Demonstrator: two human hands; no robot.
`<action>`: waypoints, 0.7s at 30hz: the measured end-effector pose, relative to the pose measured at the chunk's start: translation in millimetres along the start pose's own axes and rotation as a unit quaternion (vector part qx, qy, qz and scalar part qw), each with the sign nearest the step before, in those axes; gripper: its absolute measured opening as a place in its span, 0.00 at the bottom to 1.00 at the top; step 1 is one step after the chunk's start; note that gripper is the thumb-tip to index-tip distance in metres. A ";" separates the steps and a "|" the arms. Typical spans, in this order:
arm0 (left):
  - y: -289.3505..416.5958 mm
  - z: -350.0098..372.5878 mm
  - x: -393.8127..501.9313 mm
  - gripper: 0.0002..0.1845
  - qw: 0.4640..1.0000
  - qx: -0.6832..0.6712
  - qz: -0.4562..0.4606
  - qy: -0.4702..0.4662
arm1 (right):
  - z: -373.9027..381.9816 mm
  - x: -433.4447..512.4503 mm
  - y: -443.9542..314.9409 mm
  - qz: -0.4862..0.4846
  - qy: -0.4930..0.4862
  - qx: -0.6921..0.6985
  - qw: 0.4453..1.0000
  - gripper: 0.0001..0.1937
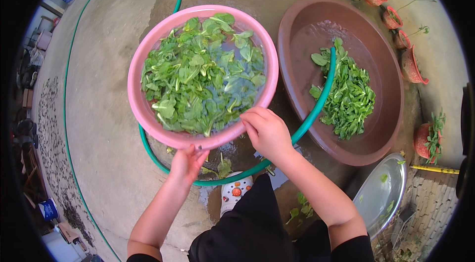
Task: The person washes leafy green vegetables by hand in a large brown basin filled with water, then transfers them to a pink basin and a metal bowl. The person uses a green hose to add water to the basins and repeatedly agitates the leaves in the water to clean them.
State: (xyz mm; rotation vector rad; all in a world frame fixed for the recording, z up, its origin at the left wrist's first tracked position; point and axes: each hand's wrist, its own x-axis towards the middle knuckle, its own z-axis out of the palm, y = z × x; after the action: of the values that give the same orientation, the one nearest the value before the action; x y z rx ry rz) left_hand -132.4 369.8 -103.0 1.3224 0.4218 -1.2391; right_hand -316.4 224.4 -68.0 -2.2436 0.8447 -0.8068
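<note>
A round pink plastic basin [135, 87] holds water and many leafy greens [185, 80]. At its near rim, my left hand [187, 163] touches the outer wall from below, palm up. My right hand [265, 130] pinches the near right rim between thumb and fingers. To the right stands a larger brown basin [386, 113] with a little water and a heap of greens [347, 95]. A green hose [315, 108] reaches over its near left edge, the end above the greens. How far the left fingers go beneath the pink basin is hidden.
The hose [66, 95] loops across the wet concrete floor around the pink basin. A metal basin [382, 191] with a few leaves stands at the lower right. Potted plants [412, 63] line the right wall. Loose leaves [223, 166] lie near my white clog [234, 192]. Clutter fills the far left.
</note>
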 end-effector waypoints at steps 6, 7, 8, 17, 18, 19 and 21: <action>-22.5 -34.0 -24.8 0.14 0.999 0.000 -0.027 0.037 | 34.2 54.2 15.6 0.084 0.016 0.067 0.994 0.07; -23.7 -37.3 -24.8 0.14 0.999 -0.001 -0.042 0.030 | 45.8 68.0 20.1 0.096 0.028 0.101 0.990 0.07; -22.5 -38.6 -24.3 0.14 0.999 -0.003 -0.045 0.018 | 59.4 84.5 25.2 0.092 0.017 0.113 0.989 0.07; 61.8 -46.3 -52.1 0.14 0.891 0.441 -0.031 -0.104 | 79.3 99.6 31.3 0.151 -0.048 0.027 0.987 0.06; 68.5 -36.5 -49.7 0.14 0.879 0.463 0.047 -0.105 | 68.6 97.9 28.6 0.089 0.013 0.013 0.996 0.04; 73.3 -23.2 -43.6 0.14 0.865 0.474 0.122 -0.108 | 58.3 97.2 25.2 0.119 0.009 0.056 0.991 0.04; 77.2 16.8 -17.9 0.17 0.779 0.525 0.331 -0.093 | 38.4 93.8 18.8 0.161 0.004 0.146 0.976 0.04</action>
State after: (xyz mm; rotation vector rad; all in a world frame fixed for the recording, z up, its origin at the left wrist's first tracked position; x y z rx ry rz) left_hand -80.3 345.8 -45.9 1.9799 -0.9877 -0.9455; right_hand -238.5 157.3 -75.3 -1.7906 0.9929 -0.7322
